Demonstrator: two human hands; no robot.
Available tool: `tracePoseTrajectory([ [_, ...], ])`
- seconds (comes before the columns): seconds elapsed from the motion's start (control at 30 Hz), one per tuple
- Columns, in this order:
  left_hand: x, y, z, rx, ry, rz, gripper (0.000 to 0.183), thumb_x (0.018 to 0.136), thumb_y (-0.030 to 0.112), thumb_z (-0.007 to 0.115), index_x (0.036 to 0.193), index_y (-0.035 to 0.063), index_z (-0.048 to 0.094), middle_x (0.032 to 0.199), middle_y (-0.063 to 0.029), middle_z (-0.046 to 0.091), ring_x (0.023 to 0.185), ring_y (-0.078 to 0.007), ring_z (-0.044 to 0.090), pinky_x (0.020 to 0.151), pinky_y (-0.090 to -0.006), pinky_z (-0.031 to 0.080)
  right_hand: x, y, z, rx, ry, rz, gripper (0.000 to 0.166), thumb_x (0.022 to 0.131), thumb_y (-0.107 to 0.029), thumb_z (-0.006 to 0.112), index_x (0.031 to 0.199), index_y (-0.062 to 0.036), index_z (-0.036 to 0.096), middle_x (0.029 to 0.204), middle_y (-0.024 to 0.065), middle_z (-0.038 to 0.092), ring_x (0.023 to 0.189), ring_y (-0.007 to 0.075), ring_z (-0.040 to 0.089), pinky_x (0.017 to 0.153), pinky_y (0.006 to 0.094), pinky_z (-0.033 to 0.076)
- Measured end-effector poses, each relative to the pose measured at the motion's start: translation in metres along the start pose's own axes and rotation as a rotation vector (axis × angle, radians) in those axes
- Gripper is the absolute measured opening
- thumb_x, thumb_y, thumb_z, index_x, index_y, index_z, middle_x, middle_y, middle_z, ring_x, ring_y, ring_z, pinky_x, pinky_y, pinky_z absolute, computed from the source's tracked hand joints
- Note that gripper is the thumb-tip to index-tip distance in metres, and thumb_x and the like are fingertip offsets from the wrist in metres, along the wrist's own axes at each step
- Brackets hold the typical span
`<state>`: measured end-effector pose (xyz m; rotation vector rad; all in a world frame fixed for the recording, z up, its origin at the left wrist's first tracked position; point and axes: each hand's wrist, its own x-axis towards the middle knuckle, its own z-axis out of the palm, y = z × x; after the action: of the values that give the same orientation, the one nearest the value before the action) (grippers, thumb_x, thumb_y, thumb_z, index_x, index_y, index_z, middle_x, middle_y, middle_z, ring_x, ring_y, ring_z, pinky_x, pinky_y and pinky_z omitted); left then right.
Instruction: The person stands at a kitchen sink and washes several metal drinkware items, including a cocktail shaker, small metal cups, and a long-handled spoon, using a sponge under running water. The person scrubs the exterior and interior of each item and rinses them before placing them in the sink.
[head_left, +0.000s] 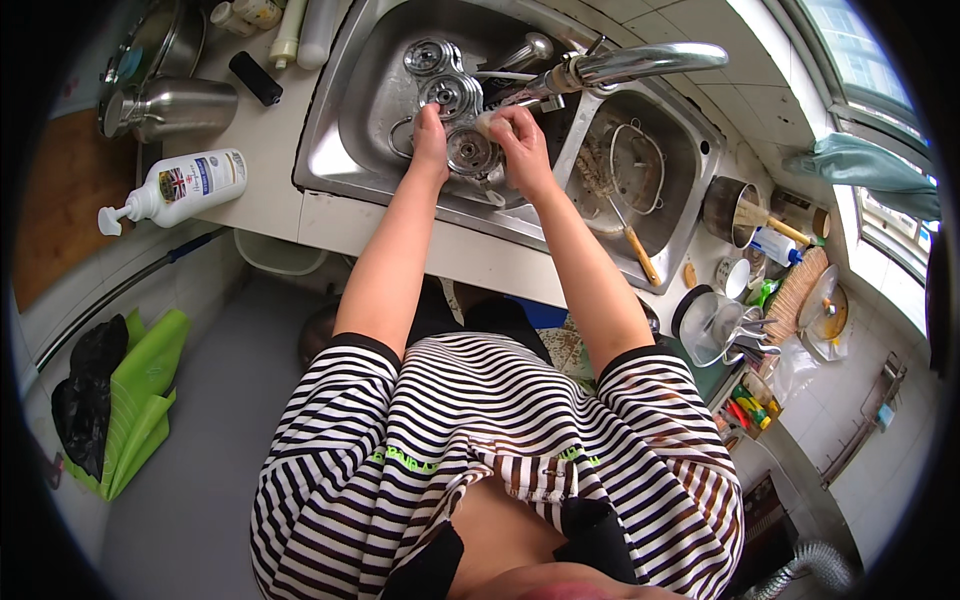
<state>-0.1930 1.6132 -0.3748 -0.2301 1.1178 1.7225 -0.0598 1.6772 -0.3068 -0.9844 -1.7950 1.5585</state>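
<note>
Over the left basin of the steel sink (360, 120), my left hand (430, 142) grips a shiny, see-through rack with three round sections (471, 150), its thumb near the middle section. My right hand (519, 146) is at the rack's right side, its fingers closed on a pale, wet-looking cloth or sponge (489, 124) pressed against or close to the rack. A metal loop (400, 137) shows left of my left hand. Behind the rack lie a metal shower-like head (536, 46) and a white hose (506, 75). The chrome faucet (649, 61) arches over the divider; whether water runs is unclear.
A wood-handled brush (640, 255) and a wire-rimmed strainer (660, 161) lie in the right basin. On the left counter are a white pump bottle (199, 187), a steel flask (187, 107) and a black cylinder (255, 79). A metal pot (724, 214) and a cup (732, 276) stand right.
</note>
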Motion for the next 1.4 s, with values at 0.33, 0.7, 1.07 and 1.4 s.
tracePoseTrajectory([
  [0.33, -0.021, -0.009, 0.001, 0.001, -0.082, -0.14, 0.048, 0.092, 0.04, 0.032, 0.112, 0.0047, 0.056, 0.109, -0.0098, 0.062, 0.097, -0.0236, 0.061, 0.086, -0.0366, 0.05, 0.024, -0.008, 0.01, -0.013, 0.032, 0.09, 0.025, 0.091, -0.025, 0.055, 0.095, -0.0004, 0.059, 0.101, 0.0084, 0.058, 0.095, 0.0184, 0.053, 0.086, 0.0297, 0.041],
  [0.7, -0.036, -0.005, 0.012, 0.009, -0.118, -0.14, 0.044, 0.092, 0.037, 0.033, 0.113, 0.0056, 0.056, 0.109, -0.0094, 0.062, 0.099, -0.0217, 0.06, 0.087, -0.0362, 0.049, 0.015, -0.006, 0.011, -0.348, 0.065, 0.044, 0.032, 0.091, -0.021, 0.059, 0.115, -0.0006, 0.052, 0.107, 0.0136, 0.054, 0.098, 0.022, 0.053, 0.088, 0.0317, 0.042],
  [1.07, -0.014, -0.006, 0.005, 0.111, -0.156, -0.147, 0.05, 0.096, 0.044, 0.032, 0.115, 0.0048, 0.058, 0.11, -0.0106, 0.063, 0.095, -0.0219, 0.061, 0.086, -0.0344, 0.048, 0.059, -0.019, 0.004, 0.469, -0.029, 0.464, 0.04, 0.073, -0.014, 0.08, 0.103, -0.0019, 0.056, 0.093, 0.0048, 0.06, 0.084, 0.0163, 0.058, 0.077, 0.0313, 0.049],
  [1.4, -0.016, 0.022, 0.031, 0.526, 0.068, 0.273, 0.05, 0.089, 0.041, 0.057, 0.114, -0.0021, 0.054, 0.105, -0.0138, 0.063, 0.094, -0.022, 0.06, 0.084, -0.0342, 0.047, 0.036, -0.045, 0.02, -0.145, 0.198, 0.096, 0.031, 0.077, -0.017, 0.075, 0.097, 0.0004, 0.058, 0.089, 0.0107, 0.065, 0.081, 0.0199, 0.062, 0.073, 0.032, 0.049],
])
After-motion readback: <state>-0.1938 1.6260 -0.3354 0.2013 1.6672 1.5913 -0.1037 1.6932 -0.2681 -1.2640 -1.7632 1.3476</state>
